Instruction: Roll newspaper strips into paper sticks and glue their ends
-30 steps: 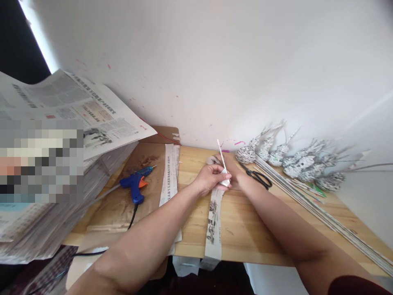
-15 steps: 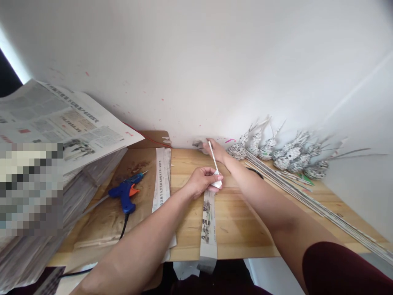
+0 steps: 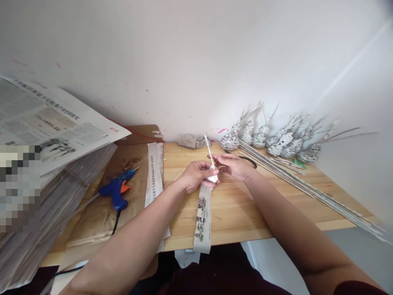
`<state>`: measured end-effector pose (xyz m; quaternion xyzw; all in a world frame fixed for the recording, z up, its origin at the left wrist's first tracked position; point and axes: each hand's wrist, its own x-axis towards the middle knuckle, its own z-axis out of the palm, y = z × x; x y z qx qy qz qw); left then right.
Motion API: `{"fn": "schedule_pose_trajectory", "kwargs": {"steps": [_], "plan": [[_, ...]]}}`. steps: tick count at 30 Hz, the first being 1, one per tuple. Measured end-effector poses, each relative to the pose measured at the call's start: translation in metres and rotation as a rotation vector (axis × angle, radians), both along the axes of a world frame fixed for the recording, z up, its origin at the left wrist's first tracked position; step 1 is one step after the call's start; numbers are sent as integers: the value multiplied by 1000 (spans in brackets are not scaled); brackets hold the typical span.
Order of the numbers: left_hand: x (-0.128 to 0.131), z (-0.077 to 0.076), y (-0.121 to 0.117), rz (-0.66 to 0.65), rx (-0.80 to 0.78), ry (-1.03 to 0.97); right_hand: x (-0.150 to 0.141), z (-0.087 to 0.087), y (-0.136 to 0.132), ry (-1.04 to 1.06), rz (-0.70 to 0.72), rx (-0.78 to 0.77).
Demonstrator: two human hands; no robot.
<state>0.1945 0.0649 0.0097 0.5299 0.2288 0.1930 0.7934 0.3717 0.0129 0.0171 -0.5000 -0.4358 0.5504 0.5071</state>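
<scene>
My left hand [image 3: 194, 175] and my right hand [image 3: 235, 166] meet over the middle of the wooden table [image 3: 245, 217]. Both pinch a thin white rolled paper stick [image 3: 210, 152] that points up and away. At its base a newspaper strip [image 3: 202, 213] is wound around it; the strip's loose end runs toward me and hangs over the table's front edge. My left fingers close on the wound part, and my right fingertips close on the stick just beside it.
A blue glue gun [image 3: 116, 189] lies on brown paper at left, beside another newspaper strip [image 3: 154, 172]. A tall newspaper stack [image 3: 46, 164] fills the far left. Scissors [image 3: 247, 159], long paper sticks [image 3: 307, 186], woven paper bulbs [image 3: 270, 137] and a grey cloth [image 3: 192, 141] lie along the wall.
My right hand reached back toward the cloth by the wall, then returned to the stick. My left hand kept its hold. The view has swung to the right.
</scene>
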Motion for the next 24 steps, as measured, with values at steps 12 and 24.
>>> {"fn": "schedule_pose_trajectory", "kwargs": {"steps": [12, 24], "plan": [[2, -8, -4, -65, 41, 113, -5, -10, 2, 90, 194, -12], [1, -6, -6, -64, 45, 181, -6, -6, 3, 28, 73, -92]]}}
